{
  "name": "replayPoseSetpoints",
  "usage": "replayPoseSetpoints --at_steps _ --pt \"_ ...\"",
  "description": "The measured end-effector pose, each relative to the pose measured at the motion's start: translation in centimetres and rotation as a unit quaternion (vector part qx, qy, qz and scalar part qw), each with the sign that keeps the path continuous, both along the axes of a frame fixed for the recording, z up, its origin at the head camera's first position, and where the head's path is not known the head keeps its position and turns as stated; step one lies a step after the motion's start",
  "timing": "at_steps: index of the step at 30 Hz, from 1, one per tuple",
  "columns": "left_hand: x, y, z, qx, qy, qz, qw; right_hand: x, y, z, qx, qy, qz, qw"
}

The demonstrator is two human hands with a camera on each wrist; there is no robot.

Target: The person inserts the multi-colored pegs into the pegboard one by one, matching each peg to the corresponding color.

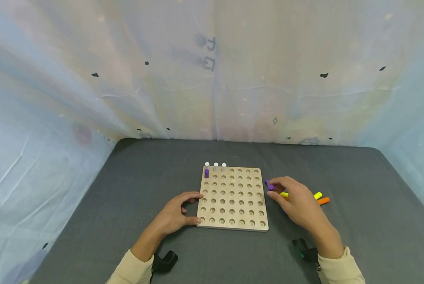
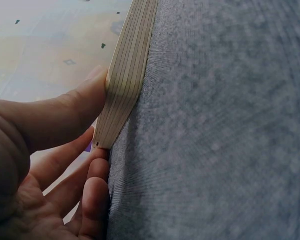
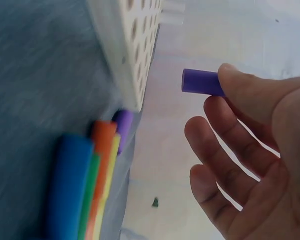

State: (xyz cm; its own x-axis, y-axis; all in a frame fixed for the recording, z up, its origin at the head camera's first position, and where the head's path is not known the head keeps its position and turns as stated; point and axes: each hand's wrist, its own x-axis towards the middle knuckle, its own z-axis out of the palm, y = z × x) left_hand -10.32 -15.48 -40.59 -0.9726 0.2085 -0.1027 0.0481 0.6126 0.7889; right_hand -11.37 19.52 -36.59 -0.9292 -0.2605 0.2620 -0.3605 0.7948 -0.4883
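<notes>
A square wooden pegboard [image 1: 229, 227] with rows of round holes lies flat on the dark cloth. Three white pegs [image 1: 215, 167] stand in its far row at the left, and a purple peg [image 1: 206, 174] is upright just below the first. My left hand [image 1: 176, 213] holds the board's left edge by the near corner, thumb and fingers against the wood. To the right of the board, my right hand [image 1: 298, 203] pinches another purple peg [image 3: 200, 82] between thumb and fingers, raised off the cloth. The other fingers of that hand are loosely bent.
Beneath and beside my right hand lie loose pegs: yellow [image 1: 317, 195], orange [image 1: 324, 200], green [image 3: 90, 195], blue [image 3: 70, 185] and a further purple one [image 3: 124, 129]. Dark grey cloth [image 1: 155, 165] covers the table. A pale patterned curtain [image 1: 247, 110] hangs behind it.
</notes>
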Motion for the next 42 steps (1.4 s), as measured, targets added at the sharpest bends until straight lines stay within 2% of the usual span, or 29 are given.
replayPoseSetpoints --at_steps 5,12,19,24,32,37,42 --pt "0.0 0.1 0.1 -0.004 -0.007 0.002 1.0000 -0.8 -1.6 0.3 0.004 -0.009 0.011 1.000" --pt "-0.1 0.0 0.0 -0.012 0.004 -0.004 0.9999 -2.4 -4.3 0.2 -0.012 -0.017 0.027 0.999" --pt "0.0 -0.1 0.1 -0.011 0.002 -0.011 0.9999 -3.6 -6.8 0.9 -0.025 -0.037 0.048 0.998" --pt "0.1 -0.1 -0.2 -0.012 0.000 -0.015 0.9998 -4.5 -8.6 0.8 -0.017 -0.048 0.061 0.997" --pt "-0.2 -0.4 0.1 -0.005 0.003 -0.018 0.9998 -6.8 -12.1 0.3 -0.006 -0.083 0.087 0.993" --pt "-0.1 -0.2 0.1 0.001 -0.001 -0.028 0.9996 -7.3 -12.9 -0.3 0.016 -0.093 0.071 0.993" --pt "-0.1 -0.1 0.1 -0.001 -0.007 -0.012 0.9999 -7.7 -13.6 -0.5 0.019 -0.085 0.057 0.995"
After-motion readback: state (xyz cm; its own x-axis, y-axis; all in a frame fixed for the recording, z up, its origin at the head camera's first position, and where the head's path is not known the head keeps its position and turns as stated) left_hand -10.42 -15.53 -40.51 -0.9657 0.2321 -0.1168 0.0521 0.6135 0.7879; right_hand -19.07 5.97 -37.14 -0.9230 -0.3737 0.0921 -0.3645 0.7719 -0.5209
